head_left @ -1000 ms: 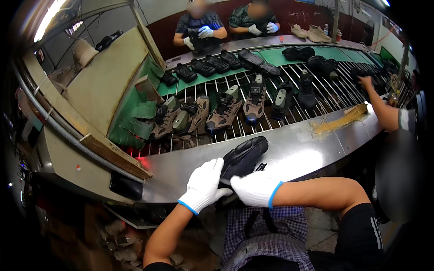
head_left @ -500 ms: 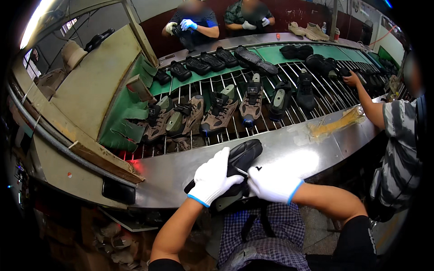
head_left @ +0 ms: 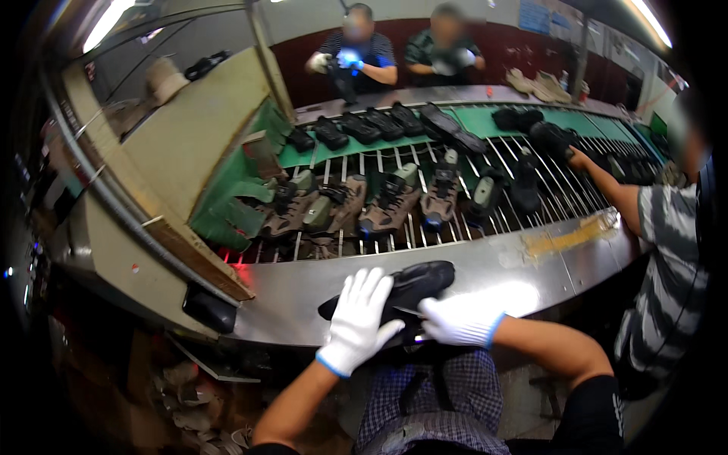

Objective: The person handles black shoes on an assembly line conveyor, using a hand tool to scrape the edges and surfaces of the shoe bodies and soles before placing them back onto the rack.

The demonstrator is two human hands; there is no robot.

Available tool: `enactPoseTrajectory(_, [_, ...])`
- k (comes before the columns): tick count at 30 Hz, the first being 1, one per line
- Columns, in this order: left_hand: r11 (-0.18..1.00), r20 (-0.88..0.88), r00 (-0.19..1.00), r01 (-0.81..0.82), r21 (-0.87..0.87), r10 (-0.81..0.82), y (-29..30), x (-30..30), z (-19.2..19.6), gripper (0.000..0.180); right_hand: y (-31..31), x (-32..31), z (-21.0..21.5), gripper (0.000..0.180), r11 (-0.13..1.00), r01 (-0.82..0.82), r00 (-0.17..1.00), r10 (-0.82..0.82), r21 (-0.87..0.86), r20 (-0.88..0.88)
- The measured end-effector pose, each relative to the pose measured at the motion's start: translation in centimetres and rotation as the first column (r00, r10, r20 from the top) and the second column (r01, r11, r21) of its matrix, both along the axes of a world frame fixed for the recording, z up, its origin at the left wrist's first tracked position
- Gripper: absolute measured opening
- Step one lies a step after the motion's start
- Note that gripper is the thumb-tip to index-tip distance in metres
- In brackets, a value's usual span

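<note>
A black shoe (head_left: 425, 280) lies along the near metal ledge, slightly askew. My left hand (head_left: 356, 322), in a white knit glove with a blue cuff, rests flat across its left part with the fingers stretched out. My right hand (head_left: 459, 320), gloved the same way, is closed on a thin metal tool (head_left: 408, 311), whose tip meets the near side of the shoe. The exact kind of tool cannot be made out. My left palm hides part of the shoe.
Beyond the metal ledge (head_left: 288, 292), a rack of rods carries brown shoes (head_left: 390, 206) and black shoes (head_left: 525, 186). Black soles (head_left: 362, 129) line a green strip behind. Two people work across the rack; at right another person's hand (head_left: 580, 159) touches black footwear. A wooden-edged panel (head_left: 205, 262) bounds the left.
The shoe has swung to lie more along the ledge. My left fingers have spread a little over it, and the right hand keeps the tool at its side. The whole view has shifted.
</note>
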State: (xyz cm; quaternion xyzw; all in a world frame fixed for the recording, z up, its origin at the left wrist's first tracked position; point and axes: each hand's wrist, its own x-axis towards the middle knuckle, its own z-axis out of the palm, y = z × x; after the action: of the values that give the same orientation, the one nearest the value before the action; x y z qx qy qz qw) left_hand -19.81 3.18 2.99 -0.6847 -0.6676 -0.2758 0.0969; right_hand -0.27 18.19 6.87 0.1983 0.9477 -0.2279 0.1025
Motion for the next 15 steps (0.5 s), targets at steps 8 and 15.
enactPoseTrajectory(8, [0.710, 0.080, 0.811, -0.455, -0.537, 0.580, -9.5, 1.1, -6.6, 0.107, 7.2, 8.0, -7.6, 0.087, 0.789, 0.367, 0.914, -0.208, 0.492, -0.349])
enactPoseTrajectory(15, [0.852, 0.779, 0.443, -0.479, -0.213, 0.444, -5.6, -0.1, -2.1, 0.089, 2.1, -1.4, -1.7, 0.091, 0.982, 0.190, 0.936, -0.185, -0.013, -0.300])
